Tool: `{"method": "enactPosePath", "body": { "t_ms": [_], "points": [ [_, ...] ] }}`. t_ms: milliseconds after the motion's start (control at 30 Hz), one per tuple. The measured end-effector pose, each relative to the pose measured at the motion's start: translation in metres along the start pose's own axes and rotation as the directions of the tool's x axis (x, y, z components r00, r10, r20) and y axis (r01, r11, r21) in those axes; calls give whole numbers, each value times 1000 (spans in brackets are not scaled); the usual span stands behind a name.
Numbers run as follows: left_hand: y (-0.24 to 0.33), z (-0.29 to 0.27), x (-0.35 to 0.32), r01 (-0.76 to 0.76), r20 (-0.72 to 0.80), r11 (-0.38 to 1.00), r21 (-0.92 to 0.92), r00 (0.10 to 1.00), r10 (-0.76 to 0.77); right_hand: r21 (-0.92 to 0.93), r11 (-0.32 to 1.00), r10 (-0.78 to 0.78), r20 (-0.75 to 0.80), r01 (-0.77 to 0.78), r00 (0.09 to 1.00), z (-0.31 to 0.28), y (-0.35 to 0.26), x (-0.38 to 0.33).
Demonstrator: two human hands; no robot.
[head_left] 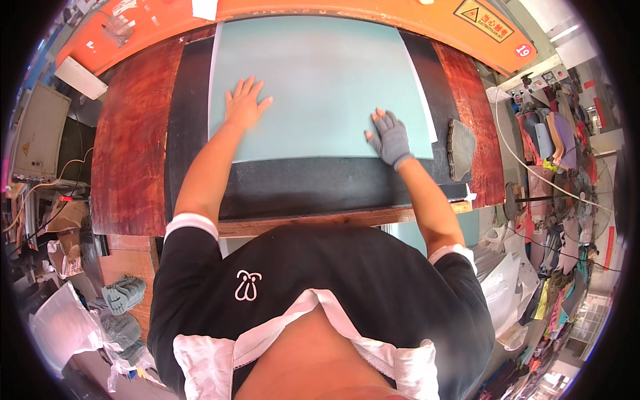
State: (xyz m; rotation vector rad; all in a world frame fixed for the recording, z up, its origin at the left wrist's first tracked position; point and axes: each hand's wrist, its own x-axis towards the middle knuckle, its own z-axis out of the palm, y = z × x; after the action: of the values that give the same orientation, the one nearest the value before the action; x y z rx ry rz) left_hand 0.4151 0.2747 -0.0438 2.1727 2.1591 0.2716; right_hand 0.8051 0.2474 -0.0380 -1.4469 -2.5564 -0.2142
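Observation:
A large pale blue-green sheet (313, 87) lies flat on a black work surface (300, 190), with a thin white edge showing along its sides. My bare left hand (245, 105) rests on the sheet's left part with its fingers spread. Toward the right edge, my right hand (389, 139), in a grey glove that leaves some fingertips bare, lies flat on the same sheet. Neither hand grips anything. To the right of the sheet, a grey-brown flat piece with a scalloped edge (461, 150) lies on the black surface.
An orange machine beam (280, 9) with a yellow warning label spans the far side. Reddish-brown boards (130, 147) flank the black surface. Stacked grey-green moulded pieces (124, 294) stand at the lower left. Clear plastic bags (500, 287) and racks of coloured pieces (557, 143) are at the right.

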Motion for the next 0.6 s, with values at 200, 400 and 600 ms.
{"method": "enactPosePath", "body": {
  "t_ms": [200,400,600],
  "points": [
    [-19,0,-10,217,-138,973,74,969,-205,-10,999,34,66,-34,997,25,31,43],
    [-70,0,-67,195,-180,924,-330,948,-264,291,953,161,-270,-79,949,19,102,11],
    [-81,-9,-84,200,35,514,-834,950,-311,723,215,748,310,-656,586,40,186,-29]
  ]
}}
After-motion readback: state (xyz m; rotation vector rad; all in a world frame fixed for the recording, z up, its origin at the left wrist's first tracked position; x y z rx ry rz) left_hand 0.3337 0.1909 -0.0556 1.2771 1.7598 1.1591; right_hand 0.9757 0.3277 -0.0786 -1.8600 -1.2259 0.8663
